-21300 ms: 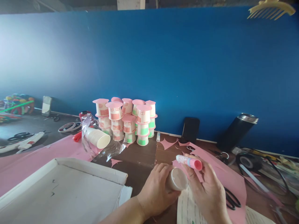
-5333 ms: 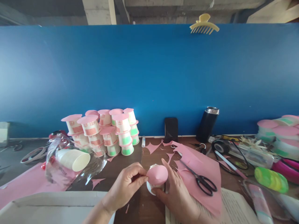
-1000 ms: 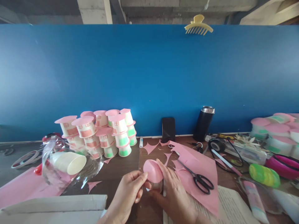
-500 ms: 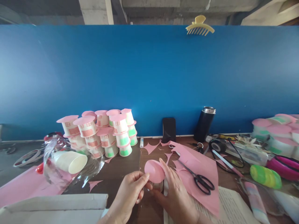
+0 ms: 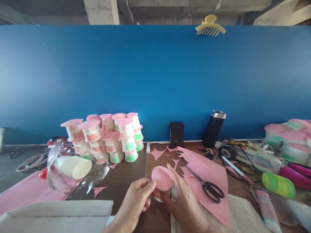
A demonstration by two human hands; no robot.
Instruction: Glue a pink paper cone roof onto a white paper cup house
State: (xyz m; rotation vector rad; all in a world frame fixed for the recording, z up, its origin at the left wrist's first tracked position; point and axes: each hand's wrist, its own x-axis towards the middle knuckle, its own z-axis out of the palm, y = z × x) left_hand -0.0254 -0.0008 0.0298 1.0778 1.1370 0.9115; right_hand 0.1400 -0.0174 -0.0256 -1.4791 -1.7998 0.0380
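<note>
Low in the middle of the head view, both hands hold a small white paper cup topped with a round pink paper disc (image 5: 162, 177). My left hand (image 5: 137, 200) pinches the disc's left edge with thumb and fingers closed. My right hand (image 5: 183, 202) wraps the cup from the right, its index finger lying along the disc's rim. The cup body is mostly hidden behind the disc and fingers.
A pile of finished pink-roofed cup houses (image 5: 109, 137) stands at the back left, a plastic sleeve of plain cups (image 5: 73, 166) lies in front. Scissors (image 5: 209, 187) rest on pink paper (image 5: 213, 174) at right. A phone (image 5: 176, 134), black flask (image 5: 213, 128) and white box (image 5: 55, 215) are nearby.
The pink disc has tilted slightly and both hands have shifted their grip a little; the cup stays between them. The view has drifted a little.
</note>
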